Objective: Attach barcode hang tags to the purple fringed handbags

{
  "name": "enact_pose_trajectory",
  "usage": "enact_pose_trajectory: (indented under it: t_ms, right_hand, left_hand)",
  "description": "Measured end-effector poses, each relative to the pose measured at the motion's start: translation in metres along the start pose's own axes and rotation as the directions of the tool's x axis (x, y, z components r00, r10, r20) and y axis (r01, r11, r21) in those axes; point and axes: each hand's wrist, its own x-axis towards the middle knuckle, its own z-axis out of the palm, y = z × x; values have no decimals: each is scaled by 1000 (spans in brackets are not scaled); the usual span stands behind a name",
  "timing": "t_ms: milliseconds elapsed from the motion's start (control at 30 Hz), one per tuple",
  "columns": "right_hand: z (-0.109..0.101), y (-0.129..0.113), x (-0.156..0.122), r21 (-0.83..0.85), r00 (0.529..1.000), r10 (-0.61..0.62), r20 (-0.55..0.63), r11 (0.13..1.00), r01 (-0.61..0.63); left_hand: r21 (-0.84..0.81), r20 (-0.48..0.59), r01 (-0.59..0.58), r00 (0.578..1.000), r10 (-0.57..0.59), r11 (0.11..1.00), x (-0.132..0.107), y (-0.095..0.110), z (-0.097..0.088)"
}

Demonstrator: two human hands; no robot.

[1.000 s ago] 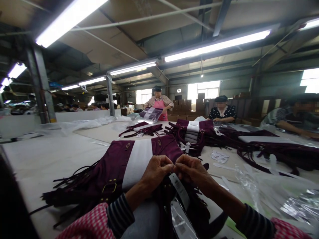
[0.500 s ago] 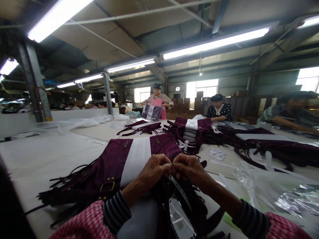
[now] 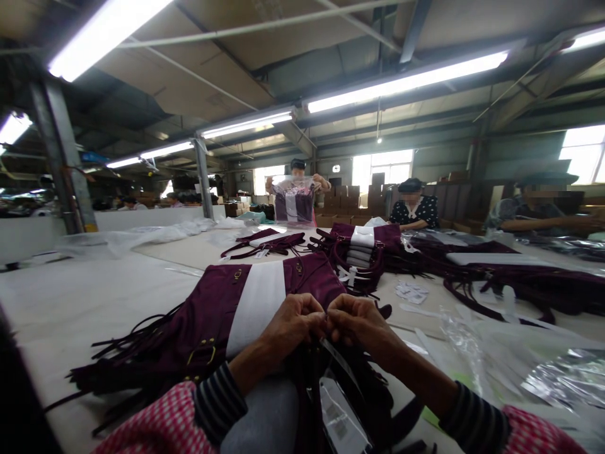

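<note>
The left hand point(image 3: 293, 325) and right hand point(image 3: 362, 321) are close together, fingertips pinched on something too thin to see, just above a narrow tag point(image 3: 341, 366), perhaps to keep it steady. That tag hangs from a dark fringed bag point(image 3: 307, 403) in the person's lap, while a plum fringed bag point(image 3: 312, 277), one of at least four, lies flat on the long table point(image 3: 94, 296).

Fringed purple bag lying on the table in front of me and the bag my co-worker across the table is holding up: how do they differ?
The fringed purple bag lies flat on the table, while the held-up bag hangs upright, held by a co-worker. The flat one has no wrapping, while the held-up one is inside a clear plastic bag. Both are purple with a white band across the middle.
</note>
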Motion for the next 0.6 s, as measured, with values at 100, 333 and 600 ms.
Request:
enact_pose_trajectory:
  t_ms: [100, 333, 600]
  right_hand:
    - [1, 0, 0, -20, 1000, -25, -18, 999, 25]
    - [9, 6, 3, -25, 996, -40, -84, 999, 38]
    - [3, 5, -1, -20, 998, 6, -55, 1000, -7]
  left_hand:
    - [-6, -14, 11, 1000, -11, 1000, -2, 2, 2]
    - [-9, -75, 16, 997, -17, 1000, -5, -1, 8]
    - [65, -32, -7, 999, 9, 998, -10, -1, 9]
